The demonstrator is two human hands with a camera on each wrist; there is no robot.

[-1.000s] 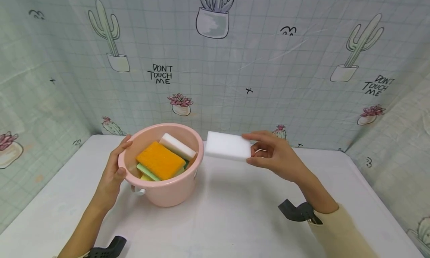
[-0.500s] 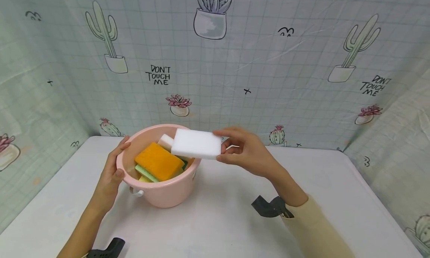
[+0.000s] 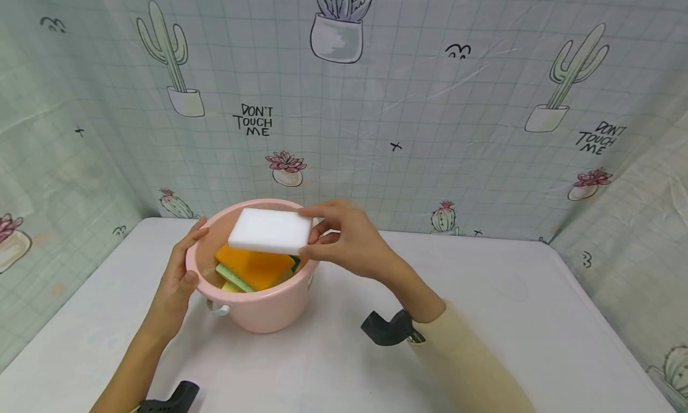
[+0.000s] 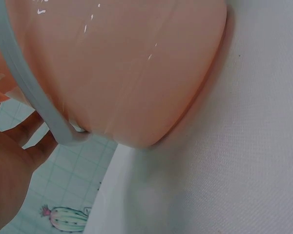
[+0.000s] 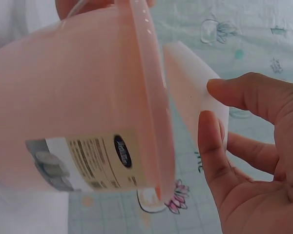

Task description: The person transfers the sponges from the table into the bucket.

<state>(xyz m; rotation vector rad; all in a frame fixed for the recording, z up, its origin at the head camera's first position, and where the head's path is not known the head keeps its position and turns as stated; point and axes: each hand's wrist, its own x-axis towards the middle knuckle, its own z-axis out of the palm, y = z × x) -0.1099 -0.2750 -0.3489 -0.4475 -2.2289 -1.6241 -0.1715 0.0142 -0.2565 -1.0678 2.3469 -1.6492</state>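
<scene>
A pink bucket (image 3: 263, 311) stands on the white table, with sponges in it. My left hand (image 3: 178, 276) holds the bucket's left side at the rim, thumb on the near side and fingers farther back. Between thumb and fingers, my right hand (image 3: 352, 240) pinches a white sponge block (image 3: 271, 231) by its right end. The block hovers over the bucket's mouth, above the rim (image 5: 158, 105) in the right wrist view. Under it show an orange sponge (image 3: 252, 267) and the edge of a light green one (image 3: 235, 277); the white piece lower in the bucket is hidden.
The bucket's pale handle (image 4: 31, 87) hangs down on its near left side. A printed label (image 5: 95, 163) is on the bucket's wall. Behind the white table (image 3: 457, 317) hangs a cactus-print cloth (image 3: 376, 102), which also runs along both sides.
My right hand has carried the white sponge block leftward, from beside the bucket to over its mouth. My left hand has stayed on the rim.
</scene>
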